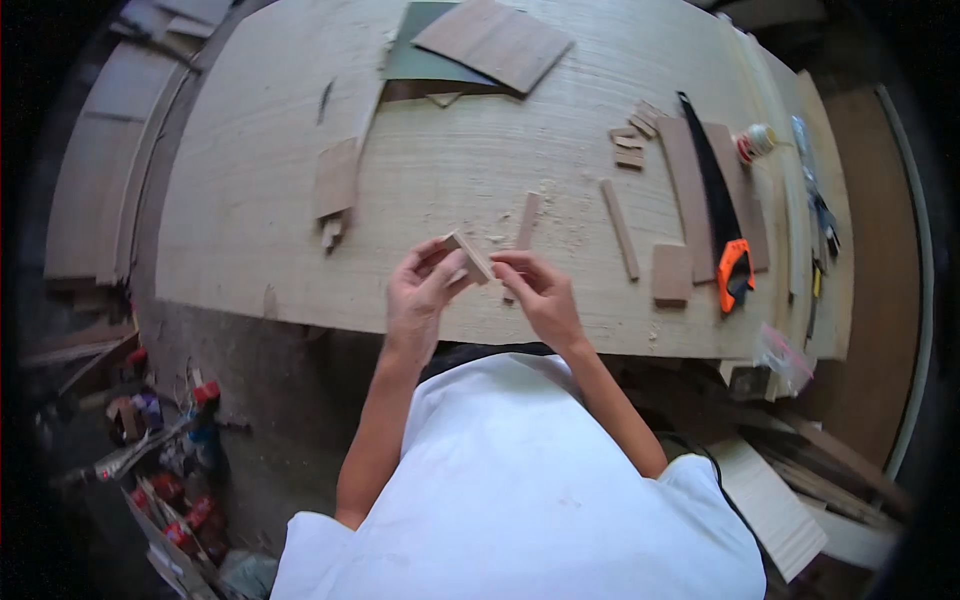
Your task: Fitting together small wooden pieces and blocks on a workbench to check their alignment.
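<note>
Above the near edge of the workbench [430,190], my left hand [420,292] grips a small flat wooden block [470,256], its thumb and fingers closed on the sides. The block is tilted. My right hand [540,296] is closed in a pinch at the block's right corner; whether it holds anything of its own is too small to tell. Just beyond the right fingers lies a thin wooden strip [528,220], partly covered by that hand. A second strip [620,230] and a square wooden block [672,274] rest farther right.
A handsaw [715,190] with an orange handle lies on long boards [688,190] at the right, near a white bottle [754,142]. Several small offcuts [630,148] lie left of them. Stacked panels [495,42] sit at the back; wood pieces [336,180] lie left. Shavings dot the middle.
</note>
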A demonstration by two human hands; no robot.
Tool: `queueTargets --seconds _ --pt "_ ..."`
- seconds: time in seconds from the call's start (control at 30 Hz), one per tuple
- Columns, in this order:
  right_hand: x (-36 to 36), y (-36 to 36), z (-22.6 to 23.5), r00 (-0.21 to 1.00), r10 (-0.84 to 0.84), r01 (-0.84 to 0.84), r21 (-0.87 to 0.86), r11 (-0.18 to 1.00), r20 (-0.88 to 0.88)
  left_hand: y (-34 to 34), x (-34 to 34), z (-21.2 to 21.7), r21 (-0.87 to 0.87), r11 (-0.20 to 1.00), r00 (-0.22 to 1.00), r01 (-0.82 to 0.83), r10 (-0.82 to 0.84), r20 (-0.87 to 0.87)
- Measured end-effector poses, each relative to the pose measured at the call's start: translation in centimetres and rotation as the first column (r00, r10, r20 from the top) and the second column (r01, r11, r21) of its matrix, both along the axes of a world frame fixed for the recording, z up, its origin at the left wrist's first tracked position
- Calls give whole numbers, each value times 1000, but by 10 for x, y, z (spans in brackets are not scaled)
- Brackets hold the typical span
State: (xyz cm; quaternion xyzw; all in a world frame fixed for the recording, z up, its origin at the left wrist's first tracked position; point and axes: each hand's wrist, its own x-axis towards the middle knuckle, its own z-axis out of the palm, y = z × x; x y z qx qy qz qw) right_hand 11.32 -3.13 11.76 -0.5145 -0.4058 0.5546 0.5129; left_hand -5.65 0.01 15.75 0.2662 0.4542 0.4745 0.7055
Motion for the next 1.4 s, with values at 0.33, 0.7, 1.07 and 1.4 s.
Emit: queueTargets --seconds 0.33,0.7,1.07,1.4 --pt "158 -30 -103 33 -346 459 293 839 938 3 2 -9 -63 993 994 101 -103 -31" --pt "208 -59 -104 186 -96 535 -19 845 978 10 21 -7 115 982 986 148 -138 -94" --pt "15 1 11 980 71 -82 -50 995 -186 7 21 13 705 669 801 235 277 -530" --pt "-16 14 32 983 36 -44 -35 998 -181 15 20 25 780 518 649 351 466 -602"
